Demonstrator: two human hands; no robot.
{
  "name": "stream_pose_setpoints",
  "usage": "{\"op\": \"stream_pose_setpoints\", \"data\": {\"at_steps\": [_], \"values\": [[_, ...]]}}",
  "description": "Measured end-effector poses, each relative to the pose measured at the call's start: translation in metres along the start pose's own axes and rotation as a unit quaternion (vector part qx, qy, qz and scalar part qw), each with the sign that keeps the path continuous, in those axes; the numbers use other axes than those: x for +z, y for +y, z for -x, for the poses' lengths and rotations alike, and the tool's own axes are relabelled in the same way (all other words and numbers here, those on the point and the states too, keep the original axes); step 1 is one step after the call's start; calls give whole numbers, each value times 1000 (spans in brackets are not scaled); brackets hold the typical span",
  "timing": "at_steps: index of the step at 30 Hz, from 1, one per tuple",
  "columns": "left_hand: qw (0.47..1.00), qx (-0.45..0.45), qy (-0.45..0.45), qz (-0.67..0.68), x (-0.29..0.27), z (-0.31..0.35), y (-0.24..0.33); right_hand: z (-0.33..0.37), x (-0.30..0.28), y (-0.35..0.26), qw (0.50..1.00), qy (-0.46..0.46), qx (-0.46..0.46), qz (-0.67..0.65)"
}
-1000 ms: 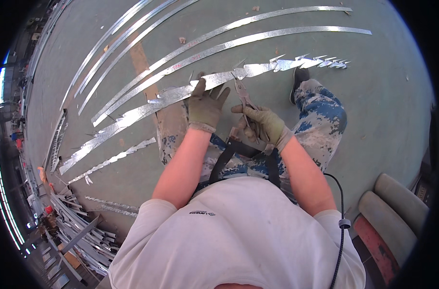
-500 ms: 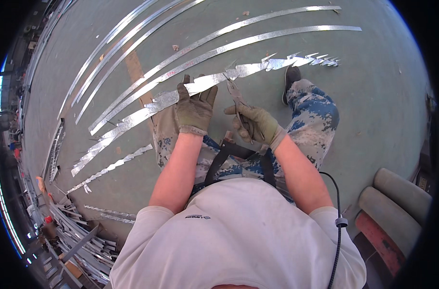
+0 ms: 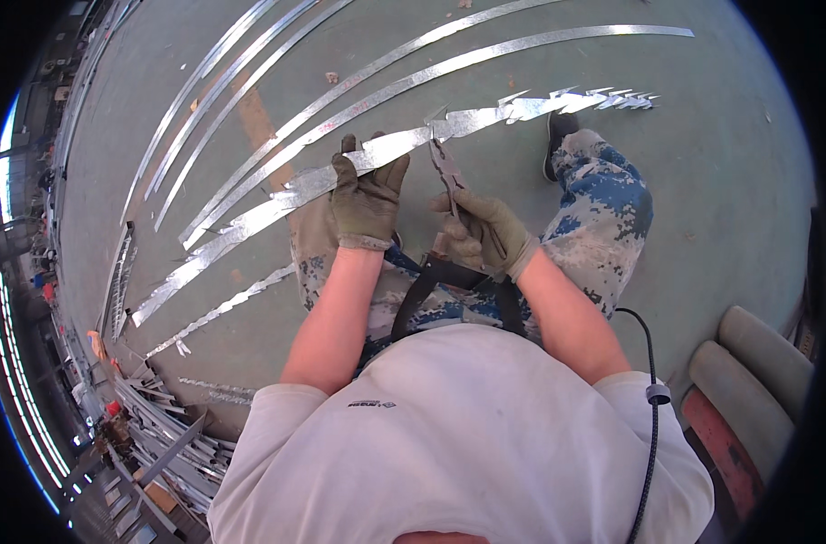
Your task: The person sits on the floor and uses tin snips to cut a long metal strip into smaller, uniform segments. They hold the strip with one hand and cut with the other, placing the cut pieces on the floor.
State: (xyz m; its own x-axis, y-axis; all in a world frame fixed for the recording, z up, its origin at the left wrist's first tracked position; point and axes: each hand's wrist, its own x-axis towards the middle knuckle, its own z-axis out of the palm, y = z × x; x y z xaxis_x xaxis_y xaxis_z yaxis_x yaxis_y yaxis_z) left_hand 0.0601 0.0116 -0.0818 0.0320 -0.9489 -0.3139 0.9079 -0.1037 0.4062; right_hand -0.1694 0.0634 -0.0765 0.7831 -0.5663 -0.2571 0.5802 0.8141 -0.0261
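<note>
We have a grey-green floor [image 3: 712, 227] beneath us, with long plain metal strips [image 3: 603, 31] laid across it. Along its left edge lie heaped metal pieces [image 3: 182, 458]; near its lower right corner are rounded grey shapes [image 3: 766, 349] and a red one [image 3: 719, 440]. Rows of lights [image 3: 14, 363] shine at far left.

The notched strip [image 3: 404, 145] slants up to the right just beyond our gloved hands, its pointed tabs thickest at the right end. Our left hand [image 3: 367, 204] is closed around its lower edge, some fingertips showing past the far side. Our right hand [image 3: 490, 231] grips pliers [image 3: 446, 170], their tip at the strip's near edge, beside an upstanding tab. The hands are apart.

Compared with half a second ago, less of the pliers' handles shows below our right fingers; our left hand keeps its place on the strip.
</note>
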Motion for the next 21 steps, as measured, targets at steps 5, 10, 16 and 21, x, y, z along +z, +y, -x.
{"op": "stream_pose_setpoints", "data": {"at_steps": [5,10,16,21], "values": [[1000,-6,7,-25,6,1,0,-5,13,-2,981,127,-24,147],[996,7,29,-79,14,5,-2,7,32,-15,952,183,-28,242],[994,-23,-8,-103,44,-1,-18,37,38,-56,937,179,-30,300],[982,-107,-37,-148,41,-12,-48,54,29,-89,924,200,-34,324]]}}
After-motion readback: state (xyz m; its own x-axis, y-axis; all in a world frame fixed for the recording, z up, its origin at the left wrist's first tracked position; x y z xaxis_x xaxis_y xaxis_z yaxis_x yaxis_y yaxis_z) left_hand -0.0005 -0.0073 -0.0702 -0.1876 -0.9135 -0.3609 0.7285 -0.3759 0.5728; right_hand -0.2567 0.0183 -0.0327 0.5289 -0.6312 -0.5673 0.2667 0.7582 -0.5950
